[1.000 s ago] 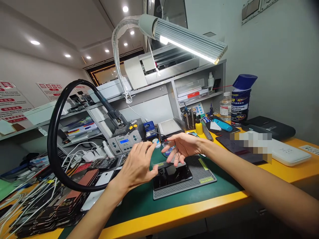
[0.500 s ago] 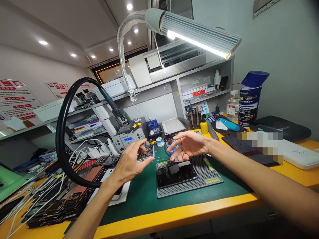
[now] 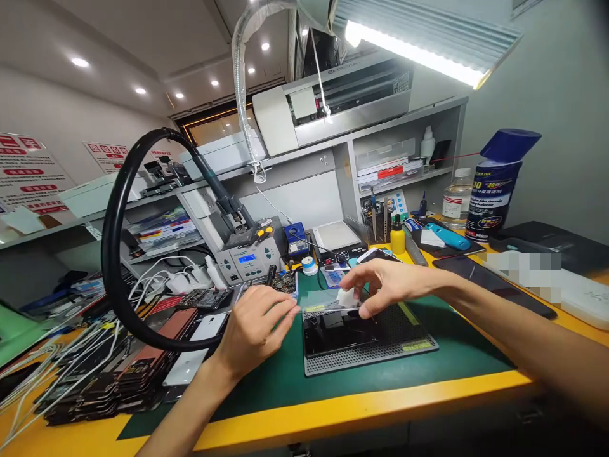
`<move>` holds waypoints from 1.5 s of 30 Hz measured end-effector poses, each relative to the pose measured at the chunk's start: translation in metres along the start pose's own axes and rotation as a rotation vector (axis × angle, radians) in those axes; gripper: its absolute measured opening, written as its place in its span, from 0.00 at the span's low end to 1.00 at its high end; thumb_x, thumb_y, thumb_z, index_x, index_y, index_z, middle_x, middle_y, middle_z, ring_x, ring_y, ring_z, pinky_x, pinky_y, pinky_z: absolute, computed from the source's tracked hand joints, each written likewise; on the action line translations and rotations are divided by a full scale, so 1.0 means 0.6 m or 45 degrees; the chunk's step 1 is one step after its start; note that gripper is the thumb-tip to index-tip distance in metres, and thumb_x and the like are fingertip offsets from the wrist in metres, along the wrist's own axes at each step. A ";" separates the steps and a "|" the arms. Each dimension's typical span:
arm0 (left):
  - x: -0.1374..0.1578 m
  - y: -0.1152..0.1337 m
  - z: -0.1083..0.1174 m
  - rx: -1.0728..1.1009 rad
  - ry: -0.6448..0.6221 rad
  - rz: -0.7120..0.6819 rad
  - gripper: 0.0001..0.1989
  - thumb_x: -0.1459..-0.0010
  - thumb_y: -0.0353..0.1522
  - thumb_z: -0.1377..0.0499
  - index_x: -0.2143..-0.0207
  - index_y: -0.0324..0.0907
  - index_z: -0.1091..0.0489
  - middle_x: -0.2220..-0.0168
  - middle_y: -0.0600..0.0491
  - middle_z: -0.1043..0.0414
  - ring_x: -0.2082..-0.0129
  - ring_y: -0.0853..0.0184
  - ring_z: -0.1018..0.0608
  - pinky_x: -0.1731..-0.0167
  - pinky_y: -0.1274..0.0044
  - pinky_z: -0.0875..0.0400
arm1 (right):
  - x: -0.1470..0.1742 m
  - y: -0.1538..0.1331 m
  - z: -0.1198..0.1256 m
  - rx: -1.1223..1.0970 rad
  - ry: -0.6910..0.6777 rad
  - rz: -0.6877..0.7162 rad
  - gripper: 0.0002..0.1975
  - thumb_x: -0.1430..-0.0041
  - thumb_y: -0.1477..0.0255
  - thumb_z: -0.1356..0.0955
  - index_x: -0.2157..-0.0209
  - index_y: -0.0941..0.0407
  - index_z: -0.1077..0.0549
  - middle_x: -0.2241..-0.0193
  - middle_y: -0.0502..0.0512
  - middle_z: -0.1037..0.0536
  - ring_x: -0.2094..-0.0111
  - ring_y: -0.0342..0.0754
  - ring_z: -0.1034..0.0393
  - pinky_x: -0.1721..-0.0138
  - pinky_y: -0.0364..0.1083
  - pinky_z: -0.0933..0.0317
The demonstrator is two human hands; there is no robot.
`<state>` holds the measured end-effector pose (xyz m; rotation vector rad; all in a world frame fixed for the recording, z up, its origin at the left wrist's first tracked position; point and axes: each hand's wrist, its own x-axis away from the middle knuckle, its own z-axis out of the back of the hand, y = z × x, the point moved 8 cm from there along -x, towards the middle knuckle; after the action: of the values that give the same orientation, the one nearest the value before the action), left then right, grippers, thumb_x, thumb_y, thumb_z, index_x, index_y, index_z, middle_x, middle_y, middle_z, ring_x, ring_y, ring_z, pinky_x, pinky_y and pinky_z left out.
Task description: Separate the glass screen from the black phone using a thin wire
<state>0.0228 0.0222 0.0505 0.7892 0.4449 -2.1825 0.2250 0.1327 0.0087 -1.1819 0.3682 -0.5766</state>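
My left hand (image 3: 261, 320) pinches the left end of a clear glass sheet (image 3: 318, 298), which looks like a phone screen protector. My right hand (image 3: 385, 285) curls over the sheet's right end, its thumb near the front edge. At those fingertips is a small white wipe (image 3: 347, 297), partly hidden, against the glass. Below the sheet lies a black phone (image 3: 328, 339), screen up and showing reflections. It rests on a grey perforated pad (image 3: 328, 367) on the green mat (image 3: 276, 387).
To the left are stacked phone parts (image 3: 137, 374), white cables (image 3: 61, 352) and a black hose (image 3: 108, 254). A soldering station (image 3: 247, 263) stands behind. A yellow bottle (image 3: 397, 238), a blue spray can (image 3: 490, 200) and a white power bank (image 3: 571, 295) are at right. A lamp (image 3: 428, 38) hangs overhead.
The sheet has turned from nearly edge-on to flatter above the phone. My right fingers have closed in from a spread pose, and the white wipe shows more. The view has shifted slightly.
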 end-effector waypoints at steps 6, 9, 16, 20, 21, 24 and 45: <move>0.016 0.017 -0.024 -0.007 -0.026 -0.079 0.12 0.41 0.27 0.37 0.54 0.45 0.28 0.54 0.45 0.21 0.55 0.58 0.22 0.55 0.63 0.29 | 0.031 -0.004 0.003 0.513 0.239 0.084 0.38 0.57 0.62 0.21 0.42 0.53 0.26 0.49 0.58 0.23 0.55 0.54 0.27 0.58 0.47 0.32; 0.016 0.016 -0.037 0.028 -0.095 -0.038 0.18 0.42 0.32 0.35 0.49 0.44 0.30 0.48 0.42 0.25 0.49 0.54 0.24 0.49 0.59 0.30 | 0.038 -0.004 0.000 0.603 0.289 0.119 0.38 0.54 0.63 0.22 0.40 0.53 0.29 0.45 0.58 0.25 0.52 0.55 0.27 0.55 0.47 0.32; 0.015 0.005 -0.064 0.161 -0.229 0.114 0.27 0.42 0.35 0.36 0.41 0.44 0.37 0.43 0.42 0.30 0.43 0.54 0.28 0.41 0.60 0.34 | 0.046 -0.012 -0.011 0.620 0.286 0.245 0.38 0.52 0.64 0.23 0.38 0.52 0.32 0.42 0.57 0.27 0.45 0.56 0.31 0.47 0.49 0.35; 0.017 -0.002 -0.072 0.232 -0.256 0.170 0.28 0.42 0.35 0.36 0.40 0.45 0.39 0.44 0.43 0.31 0.43 0.54 0.28 0.42 0.61 0.32 | 0.047 -0.014 -0.014 0.643 0.270 0.221 0.38 0.52 0.65 0.23 0.38 0.52 0.32 0.42 0.57 0.27 0.47 0.56 0.30 0.50 0.48 0.34; 0.018 -0.004 -0.073 0.246 -0.262 0.183 0.29 0.43 0.34 0.36 0.40 0.45 0.39 0.44 0.43 0.32 0.43 0.54 0.28 0.42 0.61 0.32 | 0.047 -0.014 -0.014 0.651 0.260 0.206 0.39 0.52 0.66 0.24 0.38 0.52 0.32 0.42 0.57 0.27 0.47 0.56 0.30 0.50 0.48 0.34; 0.024 -0.010 -0.077 0.285 -0.273 0.223 0.30 0.43 0.34 0.36 0.39 0.45 0.40 0.43 0.43 0.34 0.42 0.53 0.30 0.41 0.60 0.33 | 0.050 -0.012 -0.013 0.670 0.220 0.160 0.39 0.51 0.66 0.24 0.37 0.51 0.34 0.41 0.56 0.28 0.45 0.55 0.31 0.50 0.48 0.34; 0.034 -0.007 -0.077 0.364 -0.230 0.270 0.31 0.43 0.32 0.36 0.38 0.44 0.41 0.42 0.44 0.36 0.40 0.56 0.33 0.39 0.63 0.37 | 0.054 -0.022 -0.018 0.808 0.250 0.253 0.37 0.49 0.66 0.26 0.37 0.57 0.36 0.41 0.60 0.29 0.40 0.55 0.34 0.40 0.52 0.38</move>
<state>0.0272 0.0386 0.0030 0.7432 -0.0429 -2.1171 0.2419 0.1016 0.0180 -0.4749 0.4231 -0.5790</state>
